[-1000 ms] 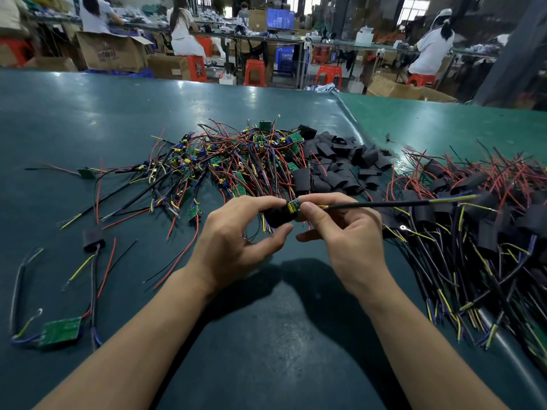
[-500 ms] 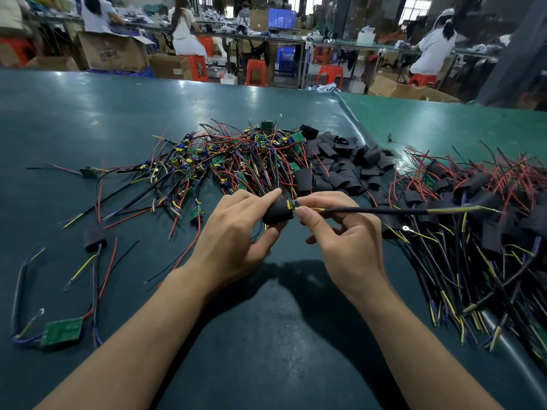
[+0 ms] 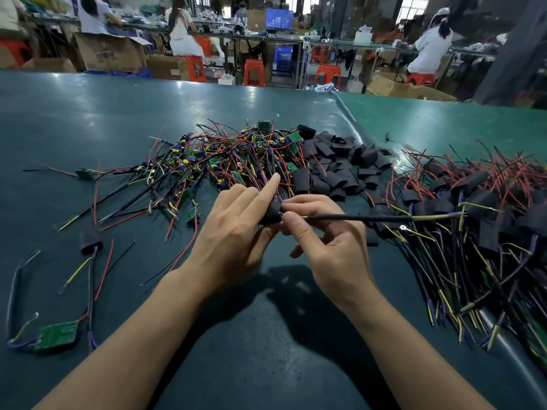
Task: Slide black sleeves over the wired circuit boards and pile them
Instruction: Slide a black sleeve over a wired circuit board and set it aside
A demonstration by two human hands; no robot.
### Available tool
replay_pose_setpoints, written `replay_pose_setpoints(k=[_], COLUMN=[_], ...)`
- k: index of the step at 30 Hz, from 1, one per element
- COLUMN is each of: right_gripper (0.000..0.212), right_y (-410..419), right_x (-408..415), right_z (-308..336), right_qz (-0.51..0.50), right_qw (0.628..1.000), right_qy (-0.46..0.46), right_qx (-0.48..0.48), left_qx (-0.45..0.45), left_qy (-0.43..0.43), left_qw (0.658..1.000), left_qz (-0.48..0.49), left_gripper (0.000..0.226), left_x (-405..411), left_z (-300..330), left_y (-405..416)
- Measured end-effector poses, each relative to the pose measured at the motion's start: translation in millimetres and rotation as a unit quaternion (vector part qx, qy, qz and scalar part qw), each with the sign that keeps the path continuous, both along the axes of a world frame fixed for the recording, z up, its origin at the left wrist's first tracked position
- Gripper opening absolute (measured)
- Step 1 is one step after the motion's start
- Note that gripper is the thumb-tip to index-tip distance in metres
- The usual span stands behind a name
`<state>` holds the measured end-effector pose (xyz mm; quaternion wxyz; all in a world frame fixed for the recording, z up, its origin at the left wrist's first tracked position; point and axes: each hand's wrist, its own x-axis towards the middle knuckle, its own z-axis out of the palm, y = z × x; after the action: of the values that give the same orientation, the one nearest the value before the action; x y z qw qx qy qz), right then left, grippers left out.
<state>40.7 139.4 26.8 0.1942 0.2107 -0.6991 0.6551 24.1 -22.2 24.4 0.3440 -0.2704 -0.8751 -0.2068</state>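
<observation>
My left hand (image 3: 233, 232) holds a black sleeve (image 3: 270, 213) above the table's middle, its index finger sticking out straight. My right hand (image 3: 322, 241) pinches the black cable (image 3: 370, 218) right at the sleeve's mouth; the cable runs off to the right with yellow and blue wire ends. The board itself is hidden inside the sleeve. Behind my hands lies a tangle of unsleeved wired boards (image 3: 225, 161). Loose black sleeves (image 3: 334, 167) are heaped to its right. A pile of sleeved boards (image 3: 479, 220) fills the right side.
The green table mat (image 3: 88, 119) has a raised seam (image 3: 364, 128) running to the right edge. One sleeved board (image 3: 90, 241) and a bare green board (image 3: 57, 335) with wires lie at the left. People sit at benches with boxes and red stools far behind.
The green and yellow end of the board that showed at the sleeve's mouth has gone inside it. My left index finger has lifted off and points outward.
</observation>
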Motion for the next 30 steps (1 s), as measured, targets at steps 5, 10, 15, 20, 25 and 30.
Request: replay_pose_setpoints(k=[5,10,15,20,25,30], right_gripper=[0.01,0.012,0.012,0.017,0.025,0.027], right_y=[1.1,-3.6,-1.7,-1.3,1.1,-3.3], right_x=[-2.1,1.5,1.6,0.4,-4.0,-1.9], right_z=[-0.1,-2.1,0.0,0.2,-2.7,-5.3], right_qz=[-0.024,-0.035,-0.005,-0.001,0.016,0.108], right_qw=[0.997,0.99,0.995,0.993,0.99,0.982], right_qy=[0.046,0.073,0.02,0.018,-0.013,-0.156], right_qx=[0.059,0.117,0.096,0.118,0.139,-0.025], left_qx=[-0.006,-0.002,-0.008,0.018,0.09,0.14], left_qy=[-0.012,-0.045,-0.044,-0.059,-0.087,-0.097], left_qw=[1.0,0.998,0.998,0.998,0.991,0.984], left_qz=[0.025,0.045,0.042,0.024,-0.038,-0.059], left_gripper=[0.061,0.06,0.059,0.062,0.078,0.084], left_x=[-0.7,-0.8,-0.7,0.6,5.3,7.6], left_z=[-1.0,-2.3,-2.2,1.8,0.1,2.5], left_y=[0.2,1.2,0.5,1.2,3.3,5.6])
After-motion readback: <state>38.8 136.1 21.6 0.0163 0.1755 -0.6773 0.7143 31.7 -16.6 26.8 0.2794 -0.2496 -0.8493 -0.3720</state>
